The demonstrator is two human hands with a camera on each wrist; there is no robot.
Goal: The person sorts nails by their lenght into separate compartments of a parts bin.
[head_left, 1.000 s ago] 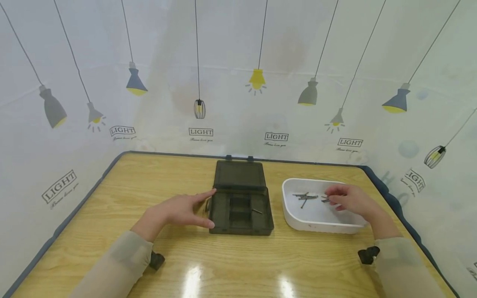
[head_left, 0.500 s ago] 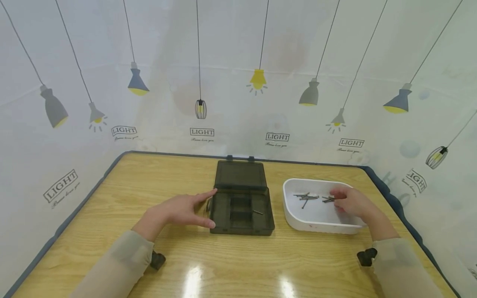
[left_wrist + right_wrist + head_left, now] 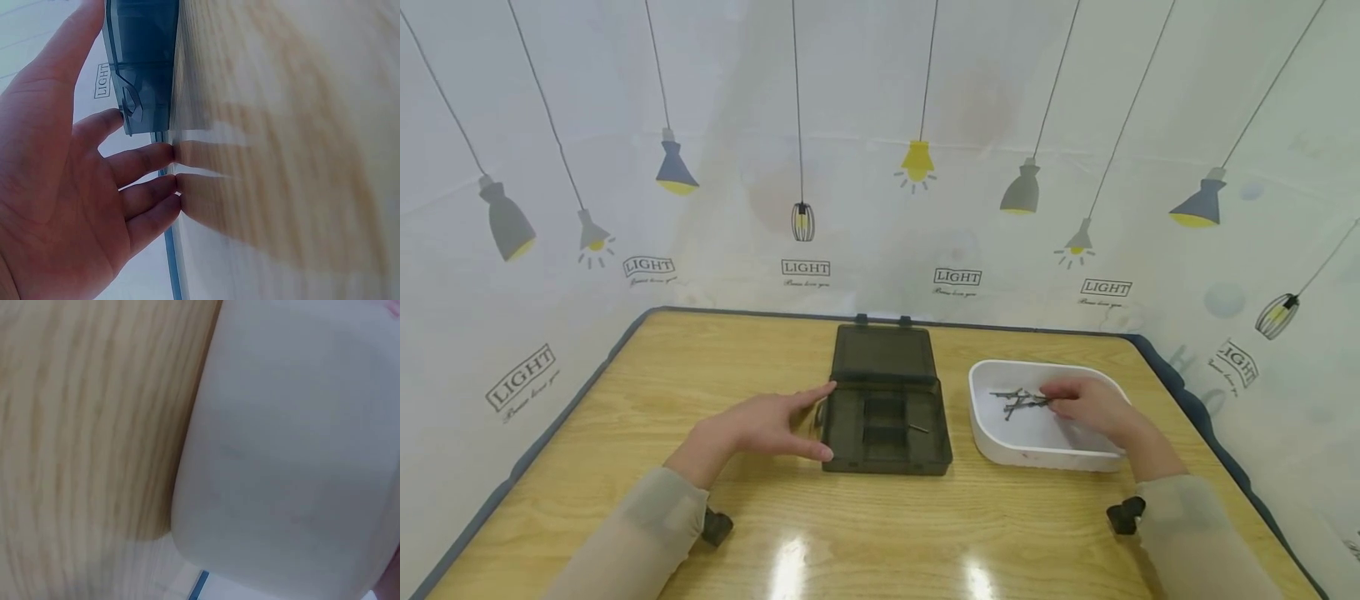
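Observation:
A dark translucent compartment box (image 3: 850,425) stands with its lid (image 3: 882,352) laid back on the wooden table. One small screw (image 3: 918,428) lies in its right section. My left hand (image 3: 752,425) rests at the box's left side, thumb and index finger spread along the edge; in the left wrist view the same hand (image 3: 81,175) has its fingers extended beside the box wall (image 3: 144,44). Inside a white tray (image 3: 1037,457), my right hand (image 3: 1093,407) has thumb and finger closed around the ends of thin dark screws (image 3: 1018,400). Its fingertips are partly hidden.
Bare wooden tabletop (image 3: 880,533) lies in front of the box and the tray. A lamp-patterned cloth (image 3: 865,108) rises behind the table and along both sides. The right wrist view is mostly the tray's outer wall (image 3: 281,444).
My right hand has moved left inside the tray, and the screws by its fingers now meet the pile at the left. My left hand and the box stay put.

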